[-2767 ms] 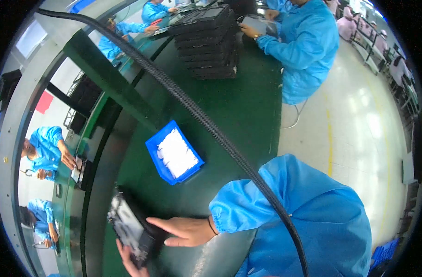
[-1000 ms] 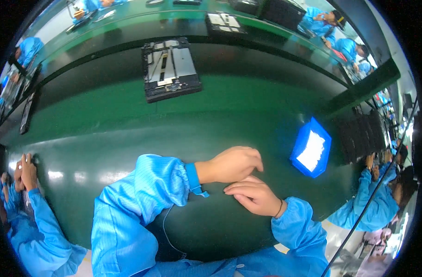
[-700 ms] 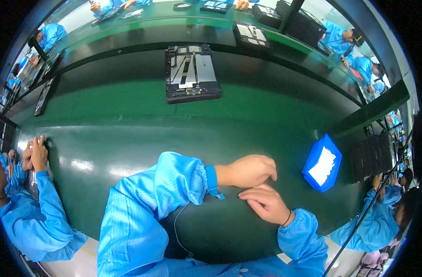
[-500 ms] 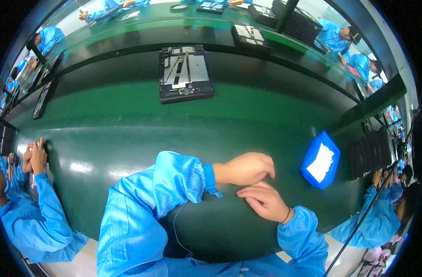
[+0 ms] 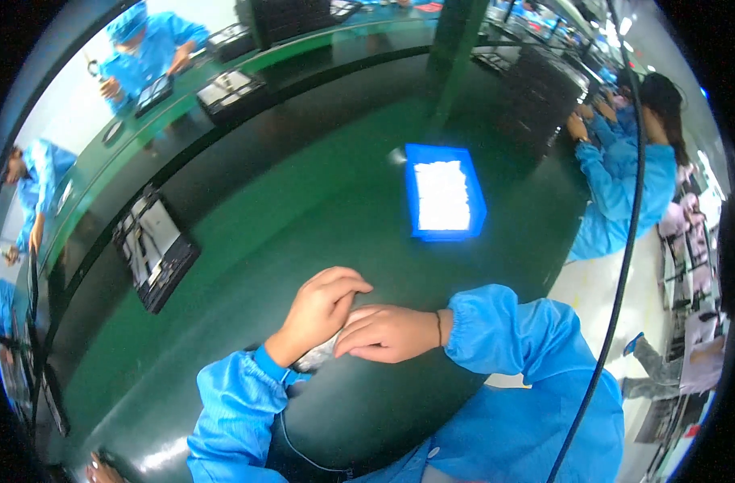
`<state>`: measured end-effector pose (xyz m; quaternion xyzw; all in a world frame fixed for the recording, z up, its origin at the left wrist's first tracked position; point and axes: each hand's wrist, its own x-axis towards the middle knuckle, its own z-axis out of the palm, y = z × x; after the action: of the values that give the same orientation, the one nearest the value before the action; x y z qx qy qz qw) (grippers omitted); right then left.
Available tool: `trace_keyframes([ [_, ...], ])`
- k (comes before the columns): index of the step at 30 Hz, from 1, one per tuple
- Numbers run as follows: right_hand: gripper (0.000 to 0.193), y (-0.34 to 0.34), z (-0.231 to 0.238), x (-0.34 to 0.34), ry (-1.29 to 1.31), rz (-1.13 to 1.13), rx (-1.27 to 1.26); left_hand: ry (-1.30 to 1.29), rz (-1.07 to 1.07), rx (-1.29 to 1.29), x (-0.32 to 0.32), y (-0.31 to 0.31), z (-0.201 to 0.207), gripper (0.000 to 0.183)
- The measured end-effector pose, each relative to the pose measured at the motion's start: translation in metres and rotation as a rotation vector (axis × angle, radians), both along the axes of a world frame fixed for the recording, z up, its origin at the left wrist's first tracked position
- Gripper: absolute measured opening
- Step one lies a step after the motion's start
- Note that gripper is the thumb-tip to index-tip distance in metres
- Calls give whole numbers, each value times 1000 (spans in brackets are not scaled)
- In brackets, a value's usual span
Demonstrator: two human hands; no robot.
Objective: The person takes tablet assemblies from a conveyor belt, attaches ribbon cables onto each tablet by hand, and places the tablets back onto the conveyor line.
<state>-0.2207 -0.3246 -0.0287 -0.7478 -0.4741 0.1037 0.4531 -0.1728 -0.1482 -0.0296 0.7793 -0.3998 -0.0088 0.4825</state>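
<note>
green bench (image 5: pixel 303 217) bears an open device (image 5: pixel 154 249) at left. left hand (image 5: pixel 315 314) and right hand (image 5: pixel 392 333) meet over something pale (image 5: pixel 317 356), mostly hidden; i cannot tell whether either grips it. beyond, rightward, a blue bin (image 5: pixel 475 201) holds white pieces (image 5: pixel 442 196), too bright to separate.

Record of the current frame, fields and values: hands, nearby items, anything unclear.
left hand: bare, fingers bent, close by the right hand
right hand: bare, dark band at wrist, over green tabletop
bin: blue bin holding white pieces, ahead of the hands, untouched
device: opened black device, inner parts exposed, left of the hands, untouched
neighbour: blue-clad co-worker, right, near dark stack
unclear: pale patch beneath hands, object or glare
</note>
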Motion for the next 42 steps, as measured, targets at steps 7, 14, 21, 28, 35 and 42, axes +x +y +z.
trace_keyframes([
  [7, 15, 1, -1, -3, -18, -16, 100, 18, 13, 31, 0, -2, 5, 23],
  [14, 16, 4, -1, -2, 1, 13, 115, 12, 10, 47, 1, 1, 9, 24],
  [21, 17, 2, -1, 0, -30, 19, 134, 66, 40, 77, 1, -1, 10, 22],
  [28, 17, 2, -2, -2, -2, 15, 114, 71, 35, 60, 0, -1, 10, 22],
  [35, 14, 6, -3, -2, -11, -26, 185, 29, 37, 56, 1, -1, 11, 22],
  [42, 14, 5, -3, 1, -29, -13, 179, 53, 47, 51, 4, -2, 9, 23],
])
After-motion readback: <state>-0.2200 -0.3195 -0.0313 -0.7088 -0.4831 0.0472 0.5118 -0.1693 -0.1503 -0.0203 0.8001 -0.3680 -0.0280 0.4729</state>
